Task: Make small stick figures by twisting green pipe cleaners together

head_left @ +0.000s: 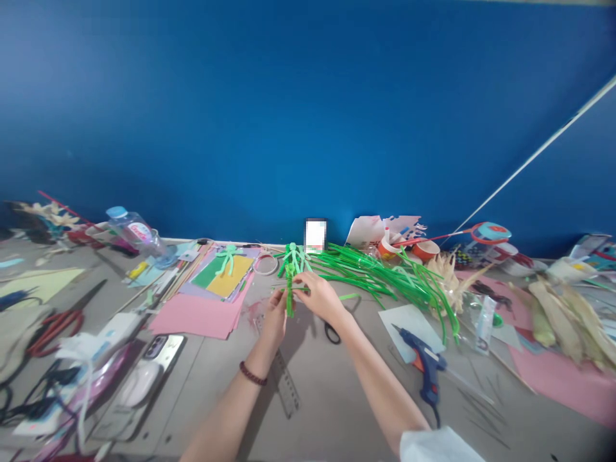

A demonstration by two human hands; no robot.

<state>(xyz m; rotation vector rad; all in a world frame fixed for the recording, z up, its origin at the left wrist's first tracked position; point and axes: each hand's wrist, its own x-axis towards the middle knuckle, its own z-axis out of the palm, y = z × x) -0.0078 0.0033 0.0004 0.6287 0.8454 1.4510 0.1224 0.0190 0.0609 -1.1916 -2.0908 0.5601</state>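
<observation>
My left hand [275, 316] is closed around the lower part of a bright green pipe-cleaner piece [289, 303], which stands upright between both hands. From the other side, my right hand [315, 296] pinches at the same piece, where a thin green strand runs sideways. Behind it stands a paler green pipe-cleaner figure [299, 256]. Scissors with a black handle [332, 333] lie partly hidden under my right forearm. Below my left hand is a clear ruler [286, 388]. A bundle of green pipe cleaners [366, 269] spreads to the right of my hands.
A blue glue gun [426, 366] lies right of my right arm. Coloured paper sheets [197, 314] hold another green figure [227, 258]. At left are a phone [163, 353], red-handled scissors [55, 333] and a plastic bottle [139, 234]. Corn husks [558, 314] lie far right. A blue wall [298, 128] bounds the back.
</observation>
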